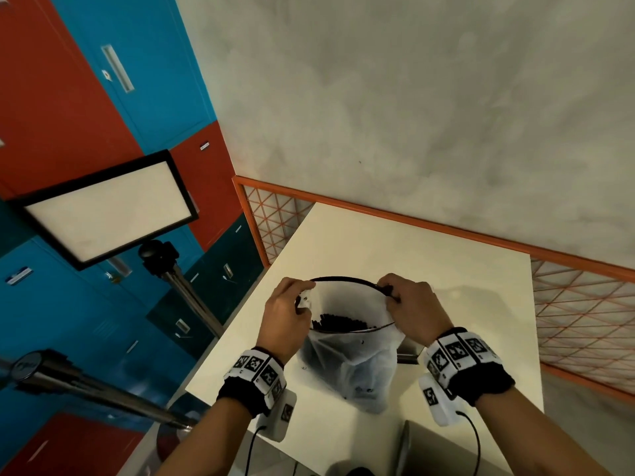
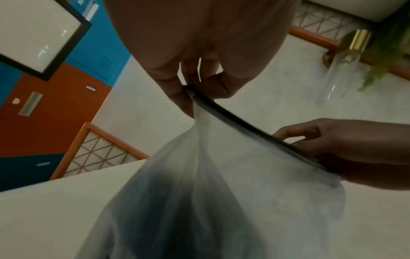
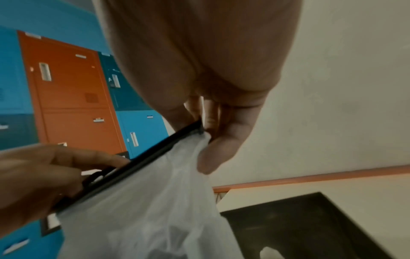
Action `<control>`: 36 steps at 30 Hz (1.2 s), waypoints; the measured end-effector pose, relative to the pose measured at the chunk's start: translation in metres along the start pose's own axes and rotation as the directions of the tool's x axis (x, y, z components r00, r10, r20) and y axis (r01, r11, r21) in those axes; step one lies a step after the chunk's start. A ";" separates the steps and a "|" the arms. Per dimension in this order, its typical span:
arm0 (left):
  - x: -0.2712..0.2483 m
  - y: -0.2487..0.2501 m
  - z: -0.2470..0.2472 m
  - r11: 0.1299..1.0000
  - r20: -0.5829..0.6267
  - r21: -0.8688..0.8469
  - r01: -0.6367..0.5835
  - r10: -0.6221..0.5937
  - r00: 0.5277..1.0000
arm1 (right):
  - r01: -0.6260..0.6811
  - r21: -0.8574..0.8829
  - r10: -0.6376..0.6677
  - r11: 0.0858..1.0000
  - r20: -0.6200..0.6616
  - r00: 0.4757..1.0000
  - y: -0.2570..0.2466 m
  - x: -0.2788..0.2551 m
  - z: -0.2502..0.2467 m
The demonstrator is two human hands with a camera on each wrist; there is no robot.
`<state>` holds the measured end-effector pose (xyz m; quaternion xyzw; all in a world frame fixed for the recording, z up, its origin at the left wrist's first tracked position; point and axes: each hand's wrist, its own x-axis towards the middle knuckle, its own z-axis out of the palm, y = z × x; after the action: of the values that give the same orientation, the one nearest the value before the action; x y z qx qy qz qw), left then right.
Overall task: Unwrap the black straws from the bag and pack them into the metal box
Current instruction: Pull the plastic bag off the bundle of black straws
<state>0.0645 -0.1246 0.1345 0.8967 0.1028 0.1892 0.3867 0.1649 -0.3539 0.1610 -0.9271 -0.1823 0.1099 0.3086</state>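
Observation:
A translucent white bag [image 1: 354,372] with a black zip rim stands on the white table [image 1: 429,262], its mouth pulled wide. Black straws [image 1: 340,322] show inside as a dark bundle. My left hand [image 1: 292,304] pinches the rim's left end and my right hand [image 1: 405,300] pinches the right end. In the left wrist view my left hand [image 2: 190,87] grips the rim corner of the bag [image 2: 221,192]. In the right wrist view my right hand [image 3: 204,133] holds the bag [image 3: 144,219]. The metal box [image 3: 310,227] lies just right of the bag, mostly hidden in the head view [image 1: 409,352].
An orange mesh rail [image 1: 412,221] borders the table's far and right sides. A light panel on a stand [image 1: 110,207] and coloured lockers [image 1: 68,97] are at the left. A glass bottle with a gold cap [image 2: 341,66] stands by a plant. A grey flat object [image 1: 429,451] lies near me.

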 end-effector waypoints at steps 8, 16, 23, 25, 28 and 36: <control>-0.011 -0.006 -0.002 0.970 0.072 -0.004 0.244 -0.243 0.967 | -0.206 -0.182 0.224 0.961 0.086 0.971 0.005 -0.014 0.012; -0.028 -0.014 0.021 0.722 0.287 -0.060 0.689 -0.649 0.705 | -0.590 0.355 0.377 0.725 0.512 0.772 0.013 -0.022 0.052; -0.032 -0.014 0.029 0.690 0.321 -0.231 0.686 -0.611 0.723 | -0.532 0.537 0.389 0.655 0.365 0.846 0.024 -0.013 0.085; -0.036 -0.017 0.024 0.621 0.330 -0.347 0.702 -0.620 0.712 | -0.563 0.604 0.448 0.564 0.349 0.823 0.031 -0.014 0.089; -0.044 -0.027 0.032 0.575 0.370 -0.376 0.726 -0.626 0.687 | -0.623 0.595 0.548 0.508 0.334 0.766 0.045 -0.016 0.096; -0.043 -0.022 0.041 0.525 0.448 -0.351 0.776 -0.633 0.631 | -0.249 0.236 0.190 0.939 0.244 0.951 0.031 -0.021 0.084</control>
<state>0.0417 -0.1507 0.0821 0.6539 0.3525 -0.0870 0.6637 0.1277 -0.3409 0.0774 -0.8746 -0.0935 0.2677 0.3933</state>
